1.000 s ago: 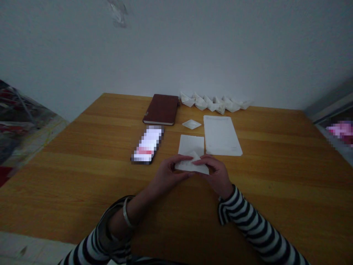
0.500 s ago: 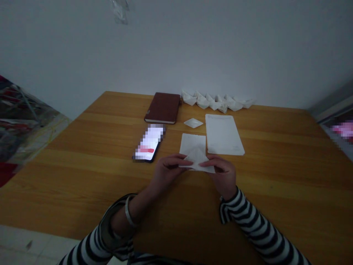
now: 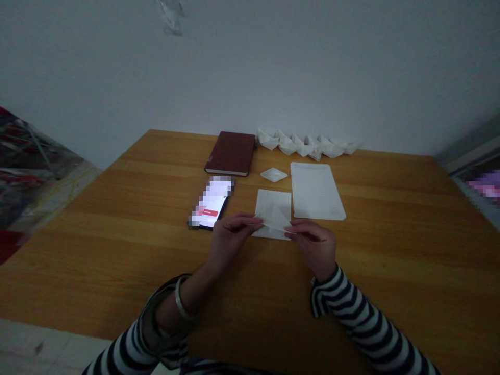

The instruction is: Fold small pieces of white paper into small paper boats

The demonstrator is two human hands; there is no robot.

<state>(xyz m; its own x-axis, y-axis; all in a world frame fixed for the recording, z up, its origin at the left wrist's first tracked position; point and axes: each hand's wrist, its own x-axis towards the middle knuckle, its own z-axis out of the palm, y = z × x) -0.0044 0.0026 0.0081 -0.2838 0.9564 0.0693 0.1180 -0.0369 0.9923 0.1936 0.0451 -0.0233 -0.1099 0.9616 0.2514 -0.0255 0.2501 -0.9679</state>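
Over the honey-brown wooden counter, your left hand and right hand hold a thin folded white paper triangle between them, in front of your body. Its long edge runs roughly left to right, tilted down toward your right, with the point up and away from you. Neither hand is clearly nearer: your left fingers pinch the left end and your right fingers pinch the right end, both clenched on the paper, not released.

It overlaps the near part of a flat white paper square in view, but you can't tell if they touch. A white paper sheet, a small folded white paper diamond and a row of folded white paper boats lie farther off.

Compared with the earlier frame, the triangle looks narrower and sits higher, its right corner no longer jutting past your right fingers. Your left hand has shifted up, now just beside the lower corner of the black phone.
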